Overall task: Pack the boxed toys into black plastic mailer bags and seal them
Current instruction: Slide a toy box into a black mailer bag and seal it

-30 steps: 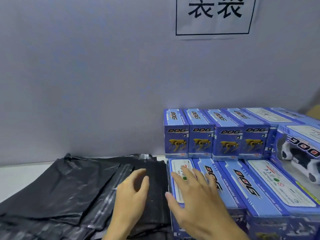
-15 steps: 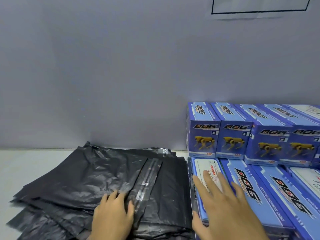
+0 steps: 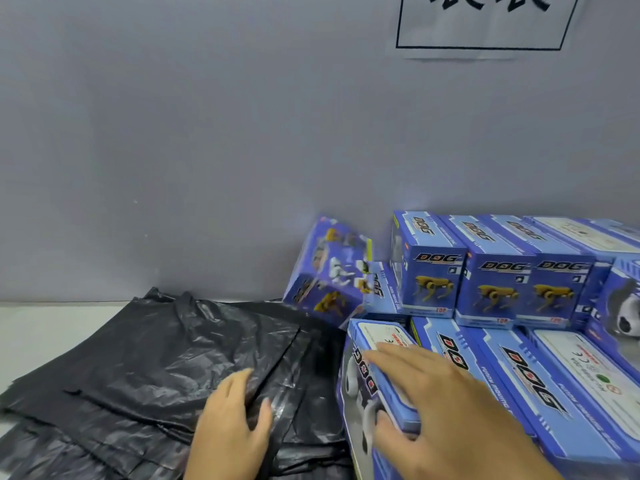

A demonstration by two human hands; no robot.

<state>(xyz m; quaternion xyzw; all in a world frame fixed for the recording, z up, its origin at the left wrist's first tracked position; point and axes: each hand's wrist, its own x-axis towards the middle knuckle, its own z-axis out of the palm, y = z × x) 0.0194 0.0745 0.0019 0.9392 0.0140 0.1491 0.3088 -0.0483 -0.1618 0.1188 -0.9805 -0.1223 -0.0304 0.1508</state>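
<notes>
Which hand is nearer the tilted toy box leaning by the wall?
Right. The right hand grips the front box just below the tilted toy box; the left hand rests on the black mailer bags, farther left.

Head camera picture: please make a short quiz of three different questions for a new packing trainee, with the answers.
1. True or false: the left hand rests on the pile of black plastic mailer bags.
2. Which thing does the right hand grip? A) the blue cardboard toy box nearest the bags B) a mailer bag C) the paper sign on the wall
3. Fill in: the purple toy box by the grey wall stands ____ (upright / tilted).

Key: 1 true; 2 A; 3 tilted.
</notes>
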